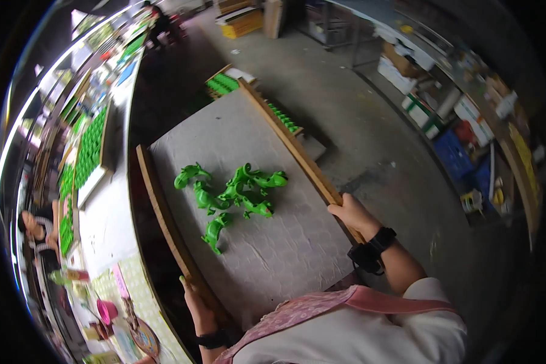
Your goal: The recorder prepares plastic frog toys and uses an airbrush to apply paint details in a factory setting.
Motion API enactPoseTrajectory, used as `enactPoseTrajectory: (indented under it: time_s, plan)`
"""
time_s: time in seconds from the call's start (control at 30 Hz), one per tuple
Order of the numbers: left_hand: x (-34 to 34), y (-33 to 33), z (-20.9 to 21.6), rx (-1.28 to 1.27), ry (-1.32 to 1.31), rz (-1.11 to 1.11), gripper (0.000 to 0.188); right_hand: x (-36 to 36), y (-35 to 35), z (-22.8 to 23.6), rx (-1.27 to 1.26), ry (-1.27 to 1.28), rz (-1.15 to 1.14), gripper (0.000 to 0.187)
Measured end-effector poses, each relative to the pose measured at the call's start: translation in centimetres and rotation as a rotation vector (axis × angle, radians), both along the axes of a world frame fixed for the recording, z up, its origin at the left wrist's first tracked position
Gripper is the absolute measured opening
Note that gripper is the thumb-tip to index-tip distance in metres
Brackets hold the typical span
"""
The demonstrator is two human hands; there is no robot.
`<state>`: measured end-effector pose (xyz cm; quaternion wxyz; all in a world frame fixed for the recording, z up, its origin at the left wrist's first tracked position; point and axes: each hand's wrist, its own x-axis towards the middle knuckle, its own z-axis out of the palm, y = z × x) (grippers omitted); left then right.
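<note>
Glossy, bright green, animal-shaped figures [214, 232], apparently moulded, with arched bodies and short, splayed limbs, lie loose on a flat grey rectangular tray with raised brown wooden side rails [206, 133]. They occupy the middle of the tray: one lies apart toward the left rail, one nearer to me, and the rest crowd together, some overlapping. The tray's grey surface is wrinkled and faintly patterned. My right hand [353, 215] is closed around the tray's right rail, its thumb over the top; my left hand [197, 309] grips the near end of the left rail, its thumb lying along the wood. The undersides of both grips are hidden by the rails, so I cannot tell how far my fingers reach beneath. Overlap in the cluster prevents a sure count, and facial detail is too small to read. My pink-and-white clothing [346, 321] covers part of the tray's near edge. Beyond the tray's far right edge, racks of small green pieces [222, 84] are partly concealed by it.
</note>
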<state>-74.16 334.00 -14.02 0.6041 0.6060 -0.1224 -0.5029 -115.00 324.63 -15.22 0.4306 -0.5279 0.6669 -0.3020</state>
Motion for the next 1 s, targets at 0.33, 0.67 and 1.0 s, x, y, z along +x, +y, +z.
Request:
enactPoseTrajectory:
  time_s: [0.33, 0.67, 1.0]
  plan:
    - [-8.9, -12.1, -7.1, 0.02, 0.213, -0.804, 0.045, -4.3, 17.0, -1.8, 0.059, 0.16, -0.756, 0.038]
    - [-8.9, -25.3, -6.3, -0.116, 0.025, -1.514, 0.042, 23.2, 24.4, 0.0, 0.081, 0.146, -1.507, 0.04]
    - [-4.9, -19.9, 5.5, -0.126, -0.262, -2.269, 0.048, 54.4, 26.0, 4.3, -0.235, 0.007, -2.182, 0.027]
